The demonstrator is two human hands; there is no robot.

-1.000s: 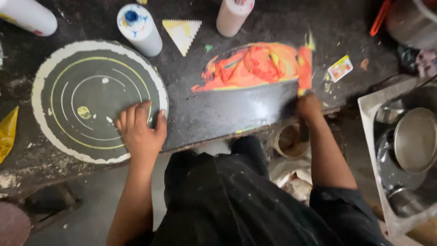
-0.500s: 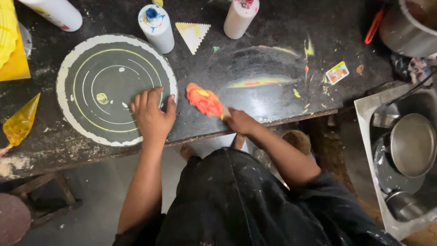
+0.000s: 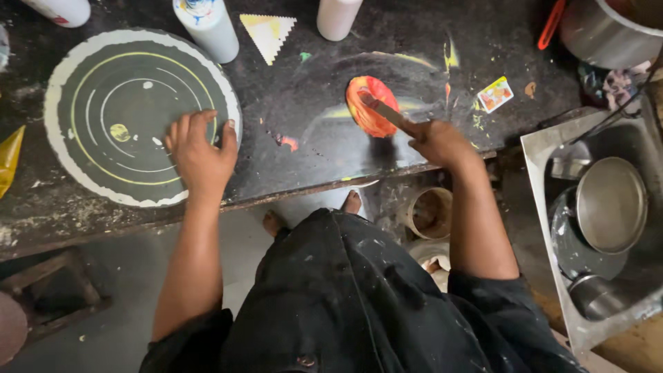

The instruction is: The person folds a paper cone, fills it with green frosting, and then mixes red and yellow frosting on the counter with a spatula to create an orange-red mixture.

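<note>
Nearest, the person's dark apron (image 3: 352, 304) fills the bottom of the view, with a bare foot (image 3: 353, 202) showing by the table (image 3: 297, 173) edge and a small tub (image 3: 429, 213) on the floor under the right arm. The left hand (image 3: 200, 155) lies flat and released, fingers spread, on the near right edge of a round dark disc (image 3: 103, 110) ringed with white. The right hand (image 3: 442, 141) is clenched on a scraper (image 3: 388, 112) whose blade touches an orange-red lump (image 3: 371, 105) of paste in the middle of the table. Right of it lies a small card (image 3: 496, 94). Farther back stand a bottle (image 3: 207, 27) and a white cup (image 3: 338, 16), with a toothed yellow triangle (image 3: 268, 32) between them. At far right, pans sit in a sink (image 3: 545, 179).
</note>
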